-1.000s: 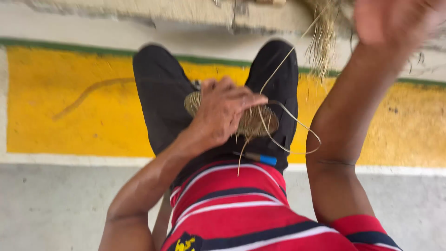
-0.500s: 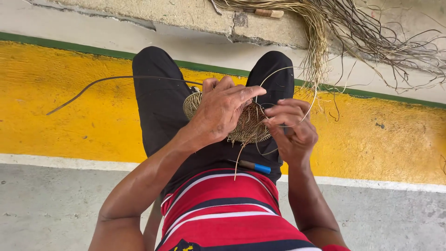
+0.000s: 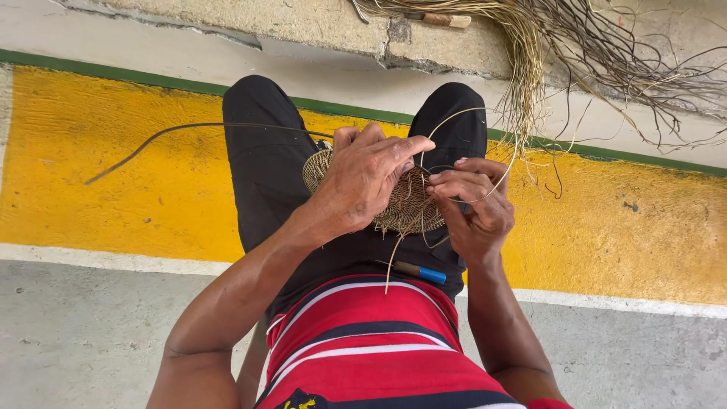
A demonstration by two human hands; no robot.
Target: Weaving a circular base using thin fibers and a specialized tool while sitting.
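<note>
Weaving step in hand: the left hand (image 3: 363,178) clamps the small round woven straw-coloured fibre disc (image 3: 409,204) on the lap, while the right hand (image 3: 473,201) pinches a thin pale fibre strand (image 3: 485,125). Threading it likely calls for a steady grip.

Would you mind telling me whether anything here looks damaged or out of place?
The concrete ledge at the top is cracked and chipped along its edge. Otherwise nothing stands out: both hands hold the woven disc on the lap.

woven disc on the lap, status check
Left hand grips woven disc from above. Right hand pinches a thin strand at its edge. Loose fibre bundle lies apart.
</note>
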